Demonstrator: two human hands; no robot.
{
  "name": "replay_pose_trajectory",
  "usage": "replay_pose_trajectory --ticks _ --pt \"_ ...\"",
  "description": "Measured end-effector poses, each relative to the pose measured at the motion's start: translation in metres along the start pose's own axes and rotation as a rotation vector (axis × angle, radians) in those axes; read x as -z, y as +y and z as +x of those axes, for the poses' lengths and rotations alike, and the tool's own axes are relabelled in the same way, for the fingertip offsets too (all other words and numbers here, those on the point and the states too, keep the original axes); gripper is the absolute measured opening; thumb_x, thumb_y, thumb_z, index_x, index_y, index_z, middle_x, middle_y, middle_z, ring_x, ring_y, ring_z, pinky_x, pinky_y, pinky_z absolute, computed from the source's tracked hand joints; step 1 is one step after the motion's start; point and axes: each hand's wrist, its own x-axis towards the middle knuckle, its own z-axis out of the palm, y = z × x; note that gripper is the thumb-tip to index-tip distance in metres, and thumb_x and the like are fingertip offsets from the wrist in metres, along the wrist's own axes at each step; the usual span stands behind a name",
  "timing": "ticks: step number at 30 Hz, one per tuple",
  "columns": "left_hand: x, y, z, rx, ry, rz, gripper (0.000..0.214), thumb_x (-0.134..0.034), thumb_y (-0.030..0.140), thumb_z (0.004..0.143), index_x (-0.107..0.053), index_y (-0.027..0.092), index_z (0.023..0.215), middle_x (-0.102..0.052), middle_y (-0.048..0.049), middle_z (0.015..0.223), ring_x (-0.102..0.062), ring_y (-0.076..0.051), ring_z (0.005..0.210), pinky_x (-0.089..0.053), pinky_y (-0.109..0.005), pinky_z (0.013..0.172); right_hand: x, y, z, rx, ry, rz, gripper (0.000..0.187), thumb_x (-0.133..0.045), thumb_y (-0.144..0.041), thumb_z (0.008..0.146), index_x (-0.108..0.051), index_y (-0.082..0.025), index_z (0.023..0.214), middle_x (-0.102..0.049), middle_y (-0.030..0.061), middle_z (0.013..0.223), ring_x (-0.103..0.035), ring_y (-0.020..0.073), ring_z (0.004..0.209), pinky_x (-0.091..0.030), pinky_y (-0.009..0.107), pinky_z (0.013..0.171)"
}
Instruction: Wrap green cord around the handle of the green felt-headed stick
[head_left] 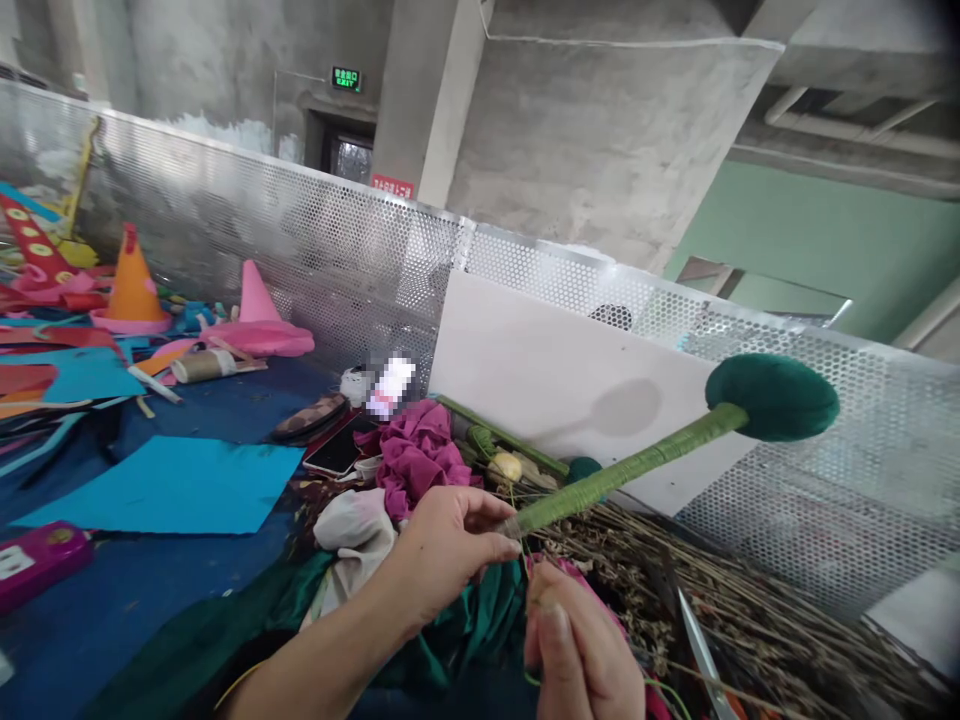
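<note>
My left hand (450, 545) pinches the lower end of a green wrapped stem (622, 470). The stem slants up to the right and ends in a dark green velvet pad (772, 397). My right hand (581, 650) is closed just below the stem's end, its fingers pinched on a thin green thread (660, 688) that trails down to the right. Under both hands lies dark green cloth (480, 615) beside a heap of dry twigs (720, 600).
A perforated metal screen (300, 240) and a white board (555, 380) stand behind. Magenta cloth (416, 455), a phone (337, 450), blue paper (172, 485), orange and pink cones (135, 285) and paper scraps cover the blue table. Scissors (697, 650) lie on the twigs.
</note>
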Motion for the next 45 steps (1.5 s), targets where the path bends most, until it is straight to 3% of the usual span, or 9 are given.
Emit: replay_pose_trajectory --ticks 8,16,19,22,28,34,37,40,45 --pt "-0.002 -0.004 -0.004 -0.157 0.044 0.210 0.028 -0.067 0.021 0.065 -0.074 0.016 0.091 -0.075 -0.0025 0.084 -0.066 -0.021 0.083 -0.047 -0.027 0.075 0.016 0.007 0.016 -0.039 -0.183 0.207 0.040 -0.038 -0.032 0.100 -0.048 -0.019 0.063 -0.049 0.0005 0.061 -0.050 0.0128 0.057 -0.037 0.026 0.055" --pt "-0.009 -0.008 -0.011 -0.184 0.039 0.415 0.025 -0.062 0.024 0.067 -0.076 0.022 0.087 -0.074 -0.0011 0.080 -0.064 -0.021 0.077 -0.046 -0.026 0.067 0.026 0.014 0.030 -0.142 -0.243 0.510 0.036 -0.035 -0.024 0.100 -0.056 -0.019 0.072 -0.056 0.0032 0.069 -0.060 0.0171 0.069 -0.047 0.031 0.063" --pt "-0.010 -0.005 -0.014 -0.196 0.033 0.479 0.020 -0.061 0.024 0.069 -0.076 0.023 0.082 -0.073 -0.0002 0.077 -0.063 -0.021 0.074 -0.042 -0.025 0.062 0.031 0.016 0.036 -0.170 -0.266 0.462 0.035 -0.036 -0.022 0.100 -0.061 -0.019 0.076 -0.063 0.0064 0.076 -0.065 0.0213 0.082 -0.050 0.034 0.071" --pt "-0.011 -0.001 -0.017 -0.201 0.056 0.589 0.016 -0.063 0.023 0.070 -0.075 0.025 0.080 -0.074 0.0003 0.080 -0.063 -0.022 0.075 -0.038 -0.025 0.060 0.035 0.016 0.044 -0.174 -0.293 0.344 0.031 -0.041 -0.020 0.098 -0.066 -0.019 0.081 -0.070 0.0074 0.087 -0.067 0.0214 0.089 -0.051 0.030 0.071" --pt "-0.016 0.001 -0.021 -0.220 0.063 0.893 0.020 -0.058 0.021 0.076 -0.075 0.029 0.083 -0.073 -0.0023 0.078 -0.065 -0.022 0.072 -0.035 -0.026 0.059 0.033 0.018 0.054 -0.135 -0.350 0.224 0.028 -0.045 -0.019 0.096 -0.070 -0.021 0.083 -0.073 0.0040 0.094 -0.068 0.0182 0.093 -0.052 0.028 0.082" --pt "-0.018 -0.004 -0.020 -0.305 0.045 1.025 0.020 -0.057 0.019 0.080 -0.073 0.029 0.084 -0.075 -0.0018 0.080 -0.067 -0.023 0.072 -0.035 -0.027 0.057 0.033 0.029 0.057 -0.176 -0.325 0.116 0.028 -0.047 -0.025 0.095 -0.071 -0.020 0.082 -0.074 0.0067 0.094 -0.069 0.0198 0.090 -0.054 0.030 0.078" --pt "-0.018 -0.006 -0.020 -0.400 0.038 1.115 0.023 -0.055 0.014 0.079 -0.072 0.028 0.087 -0.074 -0.0022 0.081 -0.068 -0.024 0.078 -0.039 -0.028 0.061 0.035 0.035 0.059 -0.272 -0.360 0.079 0.030 -0.047 -0.031 0.095 -0.072 -0.020 0.081 -0.074 0.0073 0.096 -0.069 0.0207 0.089 -0.055 0.030 0.076" --pt "-0.020 -0.011 -0.019 -0.525 0.074 1.216 0.026 -0.051 0.013 0.082 -0.068 0.027 0.098 -0.073 -0.0023 0.078 -0.066 -0.024 0.071 -0.038 -0.029 0.057 0.037 0.038 0.061 -0.356 -0.365 0.072 0.032 -0.049 -0.036 0.094 -0.072 -0.020 0.079 -0.074 0.0066 0.095 -0.069 0.0217 0.092 -0.054 0.031 0.079" --pt "-0.020 -0.023 -0.016 -0.846 0.117 1.268 0.025 -0.044 0.014 0.090 -0.062 0.026 0.103 -0.066 0.0009 0.071 -0.061 -0.020 0.064 -0.037 -0.030 0.055 0.038 0.040 0.063 -0.403 -0.344 0.084 0.033 -0.050 -0.039 0.093 -0.071 -0.020 0.077 -0.075 0.0078 0.094 -0.068 0.0231 0.092 -0.052 0.035 0.084"
